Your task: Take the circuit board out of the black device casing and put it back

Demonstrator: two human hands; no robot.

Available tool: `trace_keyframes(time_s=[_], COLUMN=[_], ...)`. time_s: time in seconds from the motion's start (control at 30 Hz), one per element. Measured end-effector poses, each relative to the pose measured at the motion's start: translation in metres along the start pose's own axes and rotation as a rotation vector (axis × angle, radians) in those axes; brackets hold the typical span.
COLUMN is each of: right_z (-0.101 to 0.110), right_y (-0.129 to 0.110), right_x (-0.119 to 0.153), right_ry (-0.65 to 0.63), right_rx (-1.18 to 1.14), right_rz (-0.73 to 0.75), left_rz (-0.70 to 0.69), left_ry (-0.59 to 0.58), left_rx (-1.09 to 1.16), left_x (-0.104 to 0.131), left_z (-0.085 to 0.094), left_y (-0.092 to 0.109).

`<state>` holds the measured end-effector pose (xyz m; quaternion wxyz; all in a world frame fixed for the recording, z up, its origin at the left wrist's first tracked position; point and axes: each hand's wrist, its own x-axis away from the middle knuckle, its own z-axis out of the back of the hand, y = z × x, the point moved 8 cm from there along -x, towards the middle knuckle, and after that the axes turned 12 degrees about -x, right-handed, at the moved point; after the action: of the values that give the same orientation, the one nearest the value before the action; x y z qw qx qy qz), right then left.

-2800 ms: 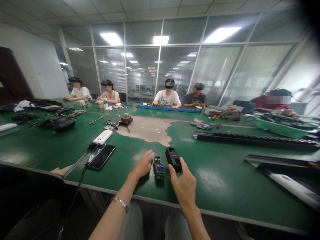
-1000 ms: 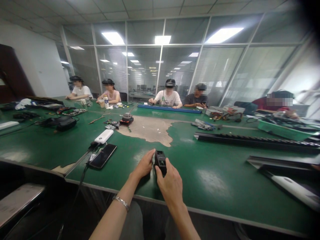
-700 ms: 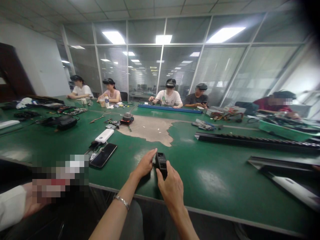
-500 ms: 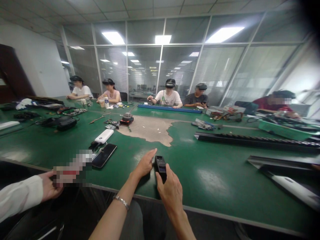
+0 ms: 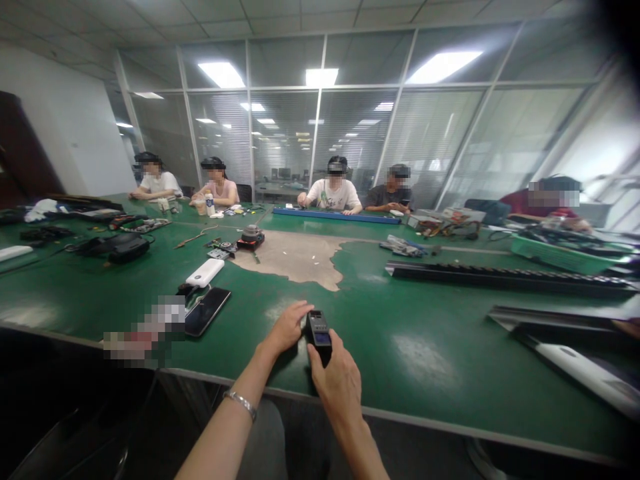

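A small black device (image 5: 319,328) with a little screen lies on the green table (image 5: 380,373) near its front edge. My right hand (image 5: 340,373) grips its near end, thumb on the left side and fingers on the right. At the far left side of the device is my left hand (image 5: 289,327), its fingers reaching towards the top end; whether they touch it is hard to tell. A black phone (image 5: 208,311) and a white power bank (image 5: 205,273) lie further left.
A blurred-out object (image 5: 145,333) sits at the left front edge. Long black rails (image 5: 500,277) and a green basket (image 5: 565,257) are at the right. Several people sit across the table, beyond a blue bar (image 5: 335,216).
The neighbouring person's hand and white sleeve at the left have gone from view. My left fingers have come closer to the device's far end. The view has shifted slightly.
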<state>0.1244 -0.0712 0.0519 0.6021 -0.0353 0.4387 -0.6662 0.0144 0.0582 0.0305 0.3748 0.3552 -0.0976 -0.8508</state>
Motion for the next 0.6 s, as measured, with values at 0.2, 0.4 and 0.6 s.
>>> trace_keyframes(time_s=[0.2, 0.4, 0.6], right_z=[0.001, 0.029, 0.062], right_y=[0.001, -0.014, 0.006], right_x=[-0.001, -0.022, -0.036], right_ry=[0.017, 0.114, 0.215], right_rx=[-0.015, -0.154, -0.196], right_rz=[-0.044, -0.021, -0.015], left_rz=[0.027, 0.013, 0.028], left_ry=[0.042, 0.050, 0.013], left_rx=[0.022, 0.047, -0.038], left_x=[0.002, 0.002, 0.002], left_z=[-0.001, 0.001, 0.000], left_y=[-0.006, -0.003, -0.002])
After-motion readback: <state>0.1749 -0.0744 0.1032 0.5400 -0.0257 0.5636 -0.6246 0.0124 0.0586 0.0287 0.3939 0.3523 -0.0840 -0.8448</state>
